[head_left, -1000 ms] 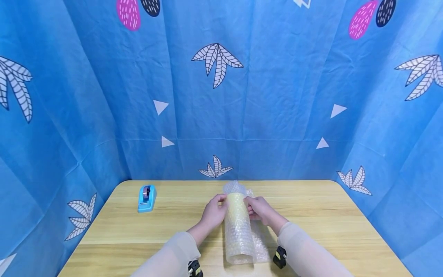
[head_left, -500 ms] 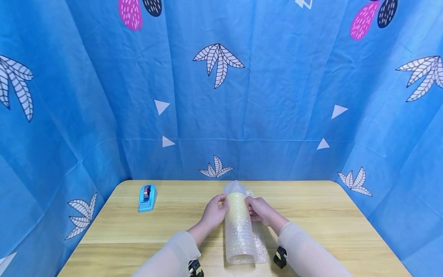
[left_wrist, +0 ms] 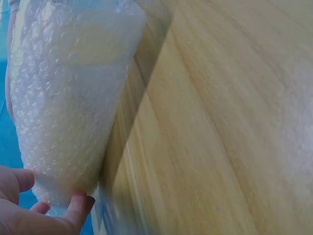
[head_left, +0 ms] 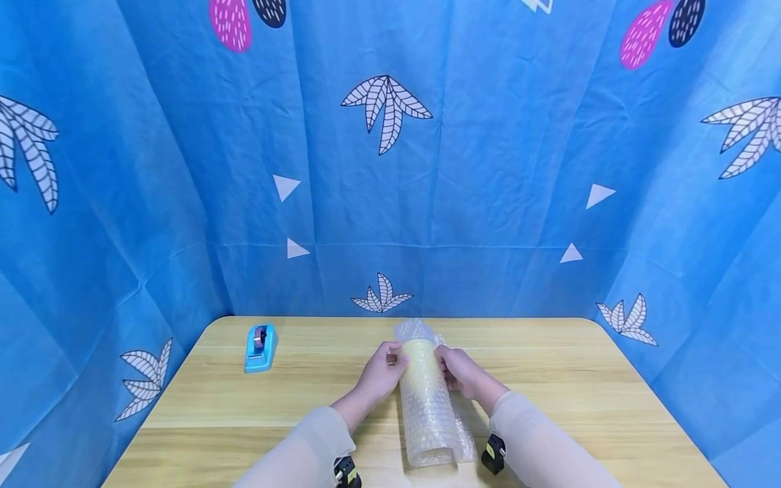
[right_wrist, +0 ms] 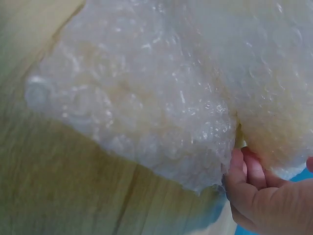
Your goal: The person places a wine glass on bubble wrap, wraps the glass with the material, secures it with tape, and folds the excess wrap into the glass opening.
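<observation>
A roll of clear bubble wrap (head_left: 424, 407) lies lengthwise on the table, something pale yellow showing through its far part. On its left side, near the far end, my left hand (head_left: 379, 374) grips it with thumb and fingers; the left wrist view shows the left hand (left_wrist: 41, 208) at the end of the wrap (left_wrist: 63, 112). My right hand (head_left: 466, 373) holds the opposite side. In the right wrist view the right hand (right_wrist: 266, 196) has curled fingers between the roll (right_wrist: 279, 98) and a loose flap of wrap (right_wrist: 142, 98). What lies inside is blurred by the bubbles.
A light blue tape dispenser (head_left: 260, 349) stands at the back left of the wooden table (head_left: 579, 379). Behind the table's far edge and at both sides hangs a blue patterned curtain (head_left: 488, 169).
Both hands have shifted very slightly to the right with the roll. Its near end has turned a little, and less of the flap shows on the right.
</observation>
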A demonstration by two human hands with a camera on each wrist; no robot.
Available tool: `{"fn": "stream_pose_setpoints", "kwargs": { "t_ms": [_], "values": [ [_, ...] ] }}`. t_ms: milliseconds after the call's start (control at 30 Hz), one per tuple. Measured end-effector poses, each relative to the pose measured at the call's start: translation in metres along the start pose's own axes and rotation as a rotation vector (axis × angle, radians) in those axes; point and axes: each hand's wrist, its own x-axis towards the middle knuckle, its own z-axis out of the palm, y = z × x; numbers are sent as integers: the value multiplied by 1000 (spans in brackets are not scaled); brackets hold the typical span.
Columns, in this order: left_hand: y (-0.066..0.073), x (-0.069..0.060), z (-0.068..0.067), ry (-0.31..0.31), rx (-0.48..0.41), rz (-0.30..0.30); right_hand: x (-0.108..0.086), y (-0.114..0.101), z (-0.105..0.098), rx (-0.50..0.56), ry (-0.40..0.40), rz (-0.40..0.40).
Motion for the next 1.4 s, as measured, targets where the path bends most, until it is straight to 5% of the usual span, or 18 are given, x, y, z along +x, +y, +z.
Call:
{"fn": "stream_pose_setpoints", "kwargs": {
  "t_ms": [600, 1400],
  "values": [
    [0, 4, -1, 4, -75, -35, 0, 0, -1, 87, -6, 14],
    [6, 6, 5, 47, -5, -44, -2, 0, 0, 48, 64, 17]
  ]
}}
